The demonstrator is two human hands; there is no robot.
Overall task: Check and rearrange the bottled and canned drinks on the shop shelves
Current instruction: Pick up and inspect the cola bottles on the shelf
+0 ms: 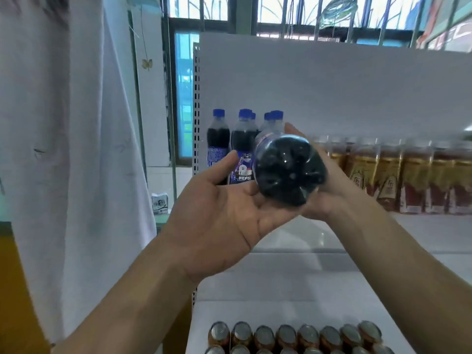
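1. Shelf unit (332, 85): white back panel and white boards. It fills the view from 12 through 4 o'clock. The board's front strip is bare, so there is room to set stock down.

2. Tea bottles (408, 180): a gold-and-red row standing at 3 o'clock of the hands, packed side by side. Risk: a wide swing of the right forearm could topple the nearest of them.

3. Cans (286, 335): rows on the lower board at 6 o'clock, directly under the hands. Risk: anything dropped would land on them and could dent or scatter them.

4. Standing cola bottles (219, 146): a blue-capped group at the shelf's left end, at 10 to 11 o'clock of the hands and just behind them. Risk: pushing a bottle back in cap first could knock them over like skittles.

5. Left hand (224, 213): palm up with fingers relaxed, cradling from below without clasping.

6. Right hand (329, 185): wrapped round the far side and gripping.

7. Held cola bottle (288, 172): tipped on its side between both hands, base towards the camera. Risk: the smooth round body has only one firm grip and may roll off the open palm. Tipping could also stir up the fizz.

8. Carton (159, 203): small, at 9 o'clock and well apart.
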